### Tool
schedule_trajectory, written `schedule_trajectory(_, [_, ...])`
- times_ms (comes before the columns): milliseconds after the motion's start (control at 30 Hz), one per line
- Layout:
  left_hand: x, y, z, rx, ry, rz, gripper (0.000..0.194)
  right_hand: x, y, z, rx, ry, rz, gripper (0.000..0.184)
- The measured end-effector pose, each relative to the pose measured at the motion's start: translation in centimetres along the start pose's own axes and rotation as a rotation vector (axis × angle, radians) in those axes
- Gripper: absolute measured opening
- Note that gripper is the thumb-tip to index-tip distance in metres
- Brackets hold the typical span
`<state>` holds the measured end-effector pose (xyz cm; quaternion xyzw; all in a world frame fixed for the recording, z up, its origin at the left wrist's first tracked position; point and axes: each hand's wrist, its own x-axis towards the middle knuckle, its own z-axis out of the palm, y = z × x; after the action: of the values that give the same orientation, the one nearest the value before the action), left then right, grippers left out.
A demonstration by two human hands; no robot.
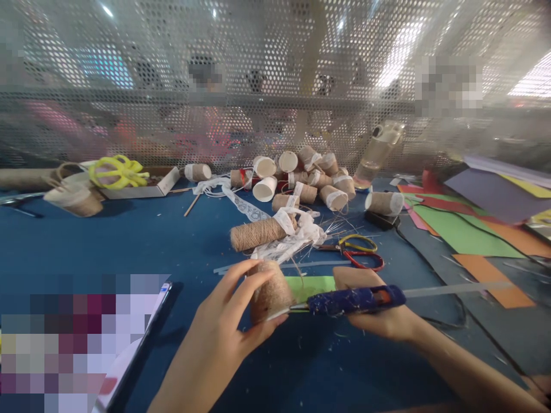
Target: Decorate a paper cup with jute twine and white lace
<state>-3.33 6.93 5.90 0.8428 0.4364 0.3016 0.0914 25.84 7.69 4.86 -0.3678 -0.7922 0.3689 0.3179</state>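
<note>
— What is the left hand doing?
— At lower centre, its fingers are pinching the cup.
— And the right hand?
— It is gripping the glue gun, whose tip is reaching the cup's rim.

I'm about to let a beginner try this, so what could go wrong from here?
The tip of the glue gun is close to the thumb of the left hand, so a slip might burn it if the tip is hot. The scissors lie just beyond the right hand, which might knock them.
</note>
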Motion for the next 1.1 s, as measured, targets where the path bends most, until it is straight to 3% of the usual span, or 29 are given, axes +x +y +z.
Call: schedule_trajectory(1100, [-0.28, -0.10, 0.24, -0.004, 0.004, 0.019, 0.043, 0.18, 0.13, 0.17, 0.019, 0.024, -0.059, 0.016])
